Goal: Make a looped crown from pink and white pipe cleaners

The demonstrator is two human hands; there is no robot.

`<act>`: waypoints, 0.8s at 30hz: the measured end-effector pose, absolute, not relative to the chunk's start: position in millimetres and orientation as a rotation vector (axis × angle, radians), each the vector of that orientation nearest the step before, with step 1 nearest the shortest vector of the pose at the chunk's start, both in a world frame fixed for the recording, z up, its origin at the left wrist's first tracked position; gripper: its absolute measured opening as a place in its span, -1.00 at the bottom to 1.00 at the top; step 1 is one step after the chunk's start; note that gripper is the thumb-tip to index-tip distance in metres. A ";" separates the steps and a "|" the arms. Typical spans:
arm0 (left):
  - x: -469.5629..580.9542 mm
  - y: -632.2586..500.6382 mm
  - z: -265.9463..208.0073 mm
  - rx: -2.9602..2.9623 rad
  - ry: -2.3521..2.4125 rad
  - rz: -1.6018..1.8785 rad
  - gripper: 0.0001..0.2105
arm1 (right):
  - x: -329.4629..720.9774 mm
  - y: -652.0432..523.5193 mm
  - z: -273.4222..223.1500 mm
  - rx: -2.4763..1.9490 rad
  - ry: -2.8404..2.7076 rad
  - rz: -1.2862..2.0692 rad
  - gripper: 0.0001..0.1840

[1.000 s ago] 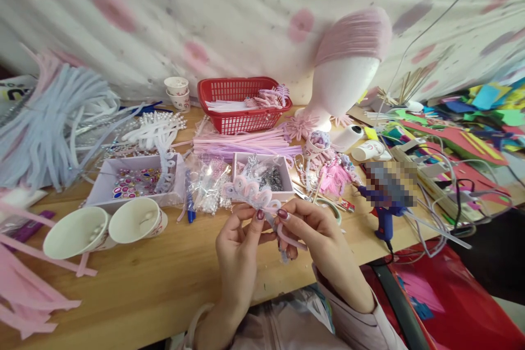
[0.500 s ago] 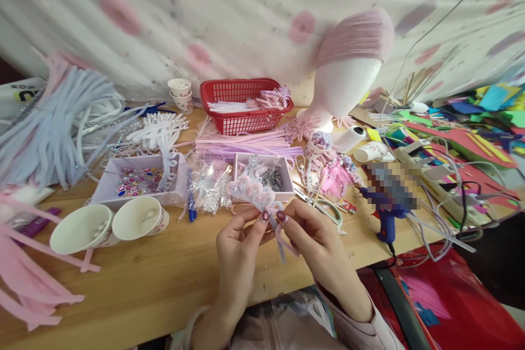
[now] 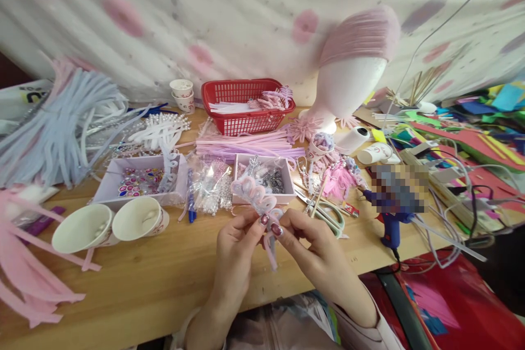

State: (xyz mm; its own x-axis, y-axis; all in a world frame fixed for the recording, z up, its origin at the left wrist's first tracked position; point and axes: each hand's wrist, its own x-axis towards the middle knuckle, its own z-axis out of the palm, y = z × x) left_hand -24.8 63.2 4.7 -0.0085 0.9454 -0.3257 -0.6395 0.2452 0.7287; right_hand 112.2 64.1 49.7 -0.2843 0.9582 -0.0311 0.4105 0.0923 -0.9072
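Between both hands is a looped strip of pink and pale blue pipe cleaners [image 3: 255, 194], its row of curls rising to the upper left and two loose ends hanging below. My left hand [image 3: 240, 251] pinches it between thumb and forefinger, just under the curls. Close beside, my right hand [image 3: 309, 240] is closed on the loose-end part, thumb against the fingers. The fingertips partly hide the spot where the strands cross. Just beyond the curls stands a small white box [image 3: 283, 197] of silver trinkets. Scissors with green handles [image 3: 334, 219] lie right of my right hand.
Two paper cups [image 3: 84, 229] and a gem box [image 3: 102, 186] stand left. A red basket [image 3: 248, 127] and foam head [image 3: 348, 79] are at the back. Right are a blue glue gun [image 3: 391, 227] and cables [image 3: 441, 246]. Pipe cleaner bundles [image 3: 61, 120] lie far left.
The loose pipe cleaner ends have swung together and now hang down side by side. My right fingers have shifted slightly on the strip. The view has moved a little.
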 end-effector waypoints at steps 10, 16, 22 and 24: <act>-33.3 56.5 1.9 0.569 0.867 1.177 -0.79 | 144.9 73.4 69.9 -1.239 -1.773 0.807 -0.97; -37.3 55.5 5.5 0.787 0.910 1.245 -0.94 | 138.1 72.9 68.9 -1.195 -1.855 0.609 -0.89; -37.2 58.2 9.7 0.855 0.966 1.226 -0.94 | 136.5 74.2 68.0 -1.182 -1.847 0.612 -0.85; -37.1 59.2 10.1 0.861 0.972 1.224 -0.94 | 135.0 74.9 67.7 -1.194 -1.829 0.615 -0.84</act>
